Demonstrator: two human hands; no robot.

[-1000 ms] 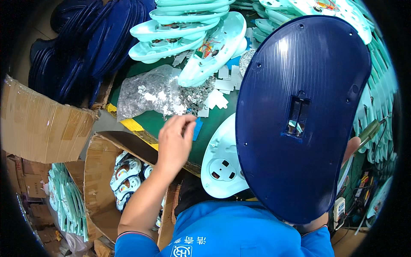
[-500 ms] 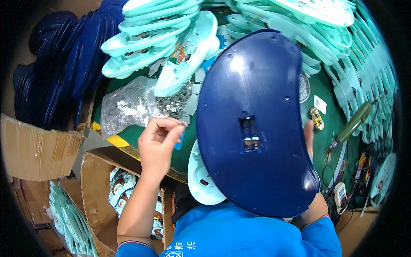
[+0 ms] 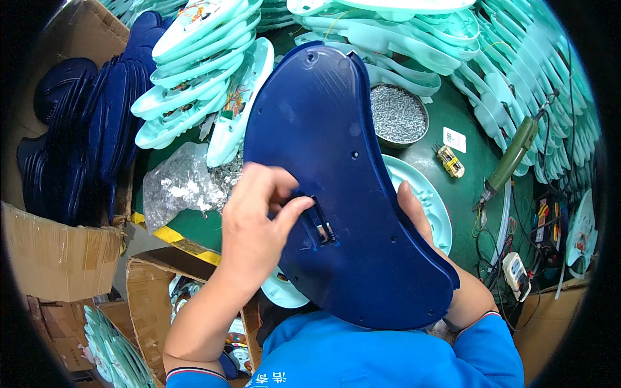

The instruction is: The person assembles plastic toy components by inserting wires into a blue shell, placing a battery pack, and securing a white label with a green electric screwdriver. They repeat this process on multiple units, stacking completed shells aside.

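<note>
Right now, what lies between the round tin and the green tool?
In the head view, a white card and a small yellow piece lie between the tin and the green tool.

Blue shirt [image 3: 388,357]: white printed characters [image 3: 270,377] on the front, upside down in the head view, run cut off by the lower edge. White label [image 3: 454,139] on the green tabletop [image 3: 475,187]: dark barcode-like print, too small to read. Yellow-and-dark striped tape [image 3: 169,235] along the tabletop's near-left edge, hazard-marking style. Other lettering: can't make any out.
</note>
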